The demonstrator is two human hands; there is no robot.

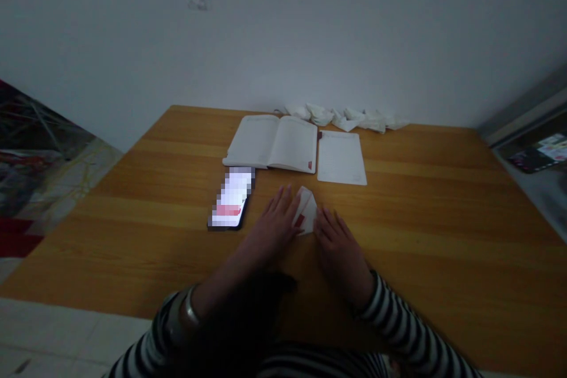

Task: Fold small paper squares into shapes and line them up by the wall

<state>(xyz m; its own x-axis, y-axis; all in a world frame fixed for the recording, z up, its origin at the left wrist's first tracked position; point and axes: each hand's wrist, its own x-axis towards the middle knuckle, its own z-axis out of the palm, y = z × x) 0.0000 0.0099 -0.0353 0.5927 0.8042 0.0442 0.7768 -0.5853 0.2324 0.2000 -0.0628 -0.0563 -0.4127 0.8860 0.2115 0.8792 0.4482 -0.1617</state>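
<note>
A small folded sheet of paper (307,209), white with a red mark, lies on the wooden table between my hands. My left hand (278,218) rests flat over its left side, fingers stretched out and pointing away from me. At its right edge is my right hand (334,239), with fingers extended and lying low on the table. Part of the paper is hidden under the left fingers. Just beyond it are an open notebook (292,143) with blank-looking pages and a loose white sheet (342,157).
A phone (231,198) with a lit, blurred screen lies left of my hands. Several crumpled or folded white papers (345,118) line the table's back edge against the wall (283,29). The wooden table (443,201) runs out to both sides. A dark glossy surface (535,147) stands at the right.
</note>
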